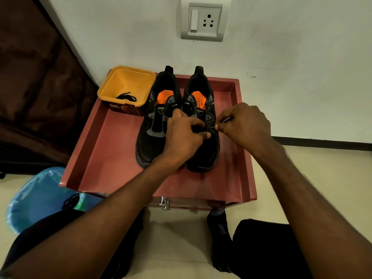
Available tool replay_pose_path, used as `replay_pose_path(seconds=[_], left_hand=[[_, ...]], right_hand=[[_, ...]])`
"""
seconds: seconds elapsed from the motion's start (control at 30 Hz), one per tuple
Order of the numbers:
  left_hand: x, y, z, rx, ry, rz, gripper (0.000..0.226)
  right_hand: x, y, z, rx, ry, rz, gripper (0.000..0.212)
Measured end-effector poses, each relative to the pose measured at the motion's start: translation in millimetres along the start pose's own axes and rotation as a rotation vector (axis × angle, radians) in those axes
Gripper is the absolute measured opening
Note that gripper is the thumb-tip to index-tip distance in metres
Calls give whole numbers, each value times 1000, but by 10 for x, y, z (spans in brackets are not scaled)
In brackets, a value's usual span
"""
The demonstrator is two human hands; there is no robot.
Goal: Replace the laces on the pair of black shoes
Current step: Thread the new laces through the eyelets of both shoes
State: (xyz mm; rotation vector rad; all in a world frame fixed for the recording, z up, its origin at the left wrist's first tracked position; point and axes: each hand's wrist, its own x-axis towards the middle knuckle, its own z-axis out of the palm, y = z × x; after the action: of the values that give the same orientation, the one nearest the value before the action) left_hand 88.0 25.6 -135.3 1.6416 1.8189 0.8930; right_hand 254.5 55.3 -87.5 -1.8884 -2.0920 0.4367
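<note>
Head view shows the right hand (pixel 244 125) pinching a thin black lace tip (pixel 213 127) at an eyelet of the right-side black mesh sports shoe (pixel 203 125) (on the red metal tray (pixel 112 150)) while the left hand (pixel 182 135) grips its upper, so a loosened pinch could let the tip miss.
</note>
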Motion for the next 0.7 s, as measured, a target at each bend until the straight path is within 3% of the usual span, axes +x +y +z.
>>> replay_pose_path(seconds=[0.23,0.43,0.7], left_hand=[[8,11,6,-23,-1,-15,36],[14,2,25,-54,7,-27,21],[85,-16,-20,131,-63,70,21]], right_hand=[[2,-2,28,43,-50,-1,2],[-35,-67,141,55,-59,-13,6],[-40,-74,197,140,-47,18,23]])
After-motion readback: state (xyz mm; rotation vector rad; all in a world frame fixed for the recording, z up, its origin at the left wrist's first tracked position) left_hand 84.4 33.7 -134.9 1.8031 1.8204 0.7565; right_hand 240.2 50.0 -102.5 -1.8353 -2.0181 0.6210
